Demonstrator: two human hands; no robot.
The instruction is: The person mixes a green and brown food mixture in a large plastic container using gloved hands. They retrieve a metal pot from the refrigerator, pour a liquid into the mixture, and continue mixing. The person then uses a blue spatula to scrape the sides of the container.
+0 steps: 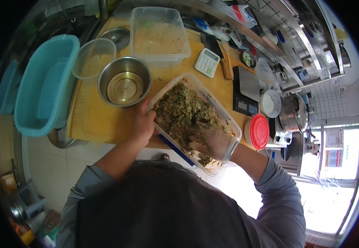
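Observation:
A clear plastic tub (232, 124) sits aslant at the near edge of the wooden worktop, partly over it. It holds a minced mixture flecked with chopped greens (185, 105). My left hand (144, 125) grips the tub's left rim. Inside the tub, at its near right part, is my right hand (212, 141), in a thin clear glove and blurred, pushed into the mixture; its fingers are partly hidden. Just left of the tub stands a steel pot (124, 82) with some clear yellowish liquid in it.
Left lie a turquoise basin (20, 102), a round clear container (88, 60) and a steel lid (117, 37). Behind is a large clear bin (159, 55). To the right are a calculator (207, 63), a cleaver (227, 68), a digital scale (246, 90) and a red-lidded tub (259, 131).

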